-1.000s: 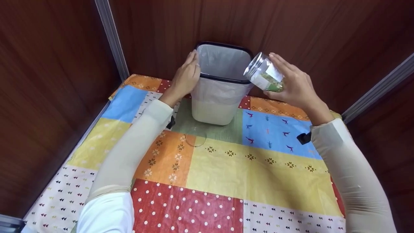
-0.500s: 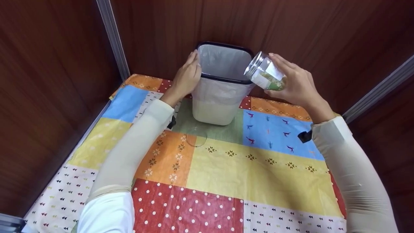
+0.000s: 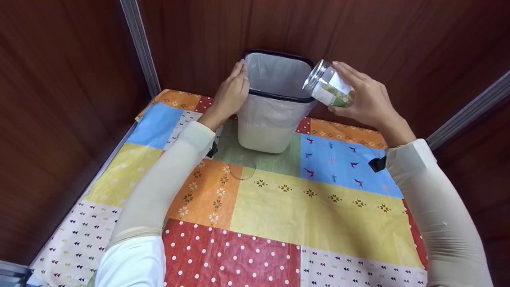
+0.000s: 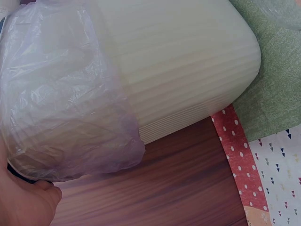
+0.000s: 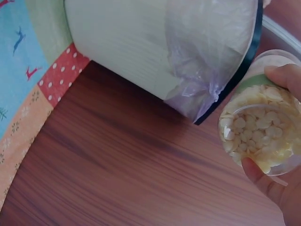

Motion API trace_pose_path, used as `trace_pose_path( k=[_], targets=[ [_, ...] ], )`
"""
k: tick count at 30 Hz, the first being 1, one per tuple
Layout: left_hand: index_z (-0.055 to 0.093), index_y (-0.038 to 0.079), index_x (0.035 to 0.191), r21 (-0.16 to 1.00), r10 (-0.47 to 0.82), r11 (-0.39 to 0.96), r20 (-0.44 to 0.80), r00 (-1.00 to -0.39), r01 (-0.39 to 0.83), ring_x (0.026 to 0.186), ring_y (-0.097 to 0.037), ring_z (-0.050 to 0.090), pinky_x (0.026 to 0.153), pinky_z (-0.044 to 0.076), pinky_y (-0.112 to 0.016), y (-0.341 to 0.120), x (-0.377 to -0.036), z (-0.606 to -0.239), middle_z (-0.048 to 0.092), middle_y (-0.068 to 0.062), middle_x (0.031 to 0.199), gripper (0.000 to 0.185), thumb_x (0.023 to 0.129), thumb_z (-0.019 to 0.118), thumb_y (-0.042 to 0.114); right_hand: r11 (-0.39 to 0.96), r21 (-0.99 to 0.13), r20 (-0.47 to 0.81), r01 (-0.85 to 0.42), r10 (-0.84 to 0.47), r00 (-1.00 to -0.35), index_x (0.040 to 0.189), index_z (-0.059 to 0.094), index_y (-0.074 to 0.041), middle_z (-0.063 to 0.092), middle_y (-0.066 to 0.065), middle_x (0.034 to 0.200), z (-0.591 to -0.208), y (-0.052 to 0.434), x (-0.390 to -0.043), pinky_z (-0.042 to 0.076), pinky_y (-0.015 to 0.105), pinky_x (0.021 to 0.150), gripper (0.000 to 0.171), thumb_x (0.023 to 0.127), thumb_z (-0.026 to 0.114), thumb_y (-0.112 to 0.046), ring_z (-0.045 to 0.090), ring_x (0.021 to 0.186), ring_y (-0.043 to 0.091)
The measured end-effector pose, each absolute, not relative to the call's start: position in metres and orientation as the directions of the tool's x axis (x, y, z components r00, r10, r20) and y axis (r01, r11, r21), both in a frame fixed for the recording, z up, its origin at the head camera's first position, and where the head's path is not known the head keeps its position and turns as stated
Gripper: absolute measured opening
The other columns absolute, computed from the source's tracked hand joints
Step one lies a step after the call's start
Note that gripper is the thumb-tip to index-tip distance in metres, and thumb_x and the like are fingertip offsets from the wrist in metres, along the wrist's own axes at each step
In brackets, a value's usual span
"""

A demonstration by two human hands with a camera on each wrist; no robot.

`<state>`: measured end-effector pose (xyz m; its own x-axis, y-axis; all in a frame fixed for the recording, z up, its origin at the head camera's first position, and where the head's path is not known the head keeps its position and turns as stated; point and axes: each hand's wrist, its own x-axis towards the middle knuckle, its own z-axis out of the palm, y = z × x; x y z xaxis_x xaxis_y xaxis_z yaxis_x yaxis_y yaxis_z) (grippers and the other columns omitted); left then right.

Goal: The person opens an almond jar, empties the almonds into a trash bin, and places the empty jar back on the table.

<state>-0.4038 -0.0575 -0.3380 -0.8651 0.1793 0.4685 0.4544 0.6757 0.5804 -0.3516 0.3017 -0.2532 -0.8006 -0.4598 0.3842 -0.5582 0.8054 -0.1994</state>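
One bin (image 3: 275, 103), one jar (image 3: 328, 85) and one clear lid (image 3: 242, 168) on my desk (image 3: 318, 215). Left hand (image 3: 230, 95) lies flat-fingered against the bin's side; right hand (image 3: 368, 103) grips the jar, tilted at the rim.

Left wrist: bin liner (image 4: 61, 103), fingers barely visible.

Right wrist: fingers (image 5: 284, 75) wrap the jar (image 5: 261, 134) of pale pellets beside the bin (image 5: 141, 42).

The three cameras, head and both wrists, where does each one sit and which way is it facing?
Head: worn on the head, looks forward and down at the bin on the tablecloth; both sleeved arms, left hand and right hand show.
Left wrist: faces the bin's side; only a bit of hand shows.
Right wrist: faces the bin's rim and the jar; fingertips show.
All three share the bin.
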Motion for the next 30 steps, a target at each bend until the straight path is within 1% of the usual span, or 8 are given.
trace_pose_path(
  k=[6,13,17,21,30],
  targets=[
    [0.029,0.003,0.158,0.584,0.178,0.678,0.458,-0.871,0.446,0.154,-0.017,0.015,0.120,0.013,-0.020,-0.058,-0.402,-0.338,0.020,-0.010,0.168,0.054,0.110,0.029,0.027,0.811,-0.161,0.376,-0.562,-0.476,-0.795,0.160,0.022,-0.044,0.025,-0.012,0.166,-0.251,0.301,-0.354,0.035,0.068,0.106,0.102,0.081,0.086,-0.031,0.040,0.142,0.038],
    [0.027,0.004,0.159,0.597,0.181,0.665,0.453,-0.873,0.448,0.154,-0.014,0.014,0.120,0.014,-0.020,-0.058,-0.401,-0.340,0.019,-0.009,0.169,0.055,0.110,0.029,0.029,0.813,-0.133,0.371,-0.567,-0.489,-0.789,0.160,0.023,-0.043,0.026,-0.012,0.166,-0.247,0.299,-0.355,0.038,0.067,0.105,0.104,0.080,0.087,-0.028,0.042,0.141,0.038],
    [0.028,0.002,0.158,0.597,0.176,0.666,0.456,-0.873,0.446,0.154,-0.015,0.015,0.120,0.014,-0.020,-0.058,-0.401,-0.339,0.020,-0.009,0.169,0.055,0.110,0.030,0.028,0.815,-0.112,0.376,-0.569,-0.495,-0.783,0.160,0.025,-0.041,0.028,-0.012,0.165,-0.246,0.299,-0.356,0.039,0.066,0.103,0.105,0.078,0.088,-0.027,0.044,0.139,0.038],
    [0.029,0.000,0.158,0.597,0.178,0.662,0.461,-0.869,0.453,0.154,-0.015,0.015,0.120,0.013,-0.020,-0.058,-0.402,-0.339,0.020,-0.009,0.169,0.055,0.110,0.030,0.027,0.822,-0.084,0.370,-0.564,-0.499,-0.783,0.161,0.025,-0.041,0.028,-0.010,0.165,-0.244,0.298,-0.356,0.040,0.067,0.101,0.106,0.077,0.089,-0.027,0.044,0.138,0.039],
    [0.028,0.002,0.158,0.606,0.176,0.655,0.459,-0.871,0.452,0.154,-0.014,0.014,0.120,0.013,-0.019,-0.058,-0.402,-0.340,0.020,-0.010,0.169,0.055,0.110,0.030,0.028,0.821,-0.034,0.348,-0.569,-0.524,-0.777,0.162,0.023,-0.036,0.027,-0.007,0.166,-0.242,0.295,-0.357,0.043,0.066,0.096,0.106,0.078,0.088,-0.030,0.047,0.135,0.042]
  ],
)
